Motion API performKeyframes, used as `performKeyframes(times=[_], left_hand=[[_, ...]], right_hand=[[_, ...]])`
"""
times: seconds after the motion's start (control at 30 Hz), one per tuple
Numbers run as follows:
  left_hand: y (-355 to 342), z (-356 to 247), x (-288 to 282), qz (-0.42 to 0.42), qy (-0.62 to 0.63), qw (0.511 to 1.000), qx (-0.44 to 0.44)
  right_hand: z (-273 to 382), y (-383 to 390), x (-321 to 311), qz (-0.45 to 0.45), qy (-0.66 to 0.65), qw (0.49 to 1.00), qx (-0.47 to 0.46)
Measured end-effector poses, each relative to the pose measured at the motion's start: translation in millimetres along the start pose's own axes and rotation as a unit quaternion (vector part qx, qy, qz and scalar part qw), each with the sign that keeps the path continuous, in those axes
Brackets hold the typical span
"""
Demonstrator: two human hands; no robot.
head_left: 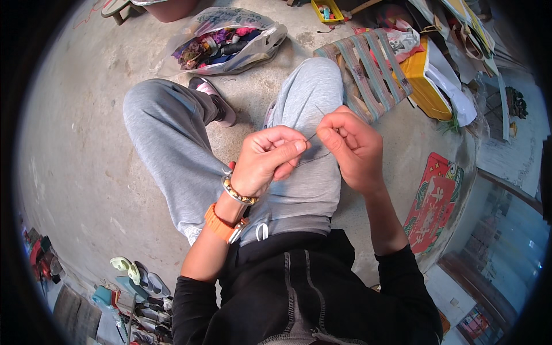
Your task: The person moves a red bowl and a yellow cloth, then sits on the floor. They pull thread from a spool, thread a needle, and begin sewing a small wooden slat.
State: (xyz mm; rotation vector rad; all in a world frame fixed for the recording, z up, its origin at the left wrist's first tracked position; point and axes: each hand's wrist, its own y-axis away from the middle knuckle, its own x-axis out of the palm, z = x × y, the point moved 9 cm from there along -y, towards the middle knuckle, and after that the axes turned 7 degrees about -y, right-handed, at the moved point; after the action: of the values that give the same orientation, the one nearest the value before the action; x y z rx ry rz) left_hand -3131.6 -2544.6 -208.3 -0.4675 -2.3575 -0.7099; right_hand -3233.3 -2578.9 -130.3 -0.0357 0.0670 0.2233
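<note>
Currently, a thin dark strand (311,137) is being pinched by left hand (267,155) and, seemingly, right hand (353,149) over grey fabric trousers (310,192); control is probably being helped by close, steady fingertips (299,146).

the grey floor (86,144) carries everything below the hands. ahead of the left hand (265,158), a bag (261,54) lies gaping on it, with a worn shoe (221,109) nearer. past the right hand (355,149) stand a striped seat (370,69) and, farther right, a yellow box (425,80). right of that hand lies a red sheet (431,207). well behind the left hand are slippers (122,264).
</note>
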Motion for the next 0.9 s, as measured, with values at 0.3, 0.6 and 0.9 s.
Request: performKeyframes(times=[0.3, 0.6, 0.9], left_hand=[[4, -15, -9, -0.075, -0.025, 0.995, 0.06], [6, -25, -9, -0.111, -0.033, 0.991, 0.067], [5, -30, -10, -0.125, -0.04, 0.988, 0.077]], right_hand=[[8, -1, -6, -0.039, 0.078, 0.996, -0.027], [19, -1, -6, -0.047, 0.143, 0.985, -0.088], [15, -5, -5, -0.044, 0.09, 0.993, -0.058]])
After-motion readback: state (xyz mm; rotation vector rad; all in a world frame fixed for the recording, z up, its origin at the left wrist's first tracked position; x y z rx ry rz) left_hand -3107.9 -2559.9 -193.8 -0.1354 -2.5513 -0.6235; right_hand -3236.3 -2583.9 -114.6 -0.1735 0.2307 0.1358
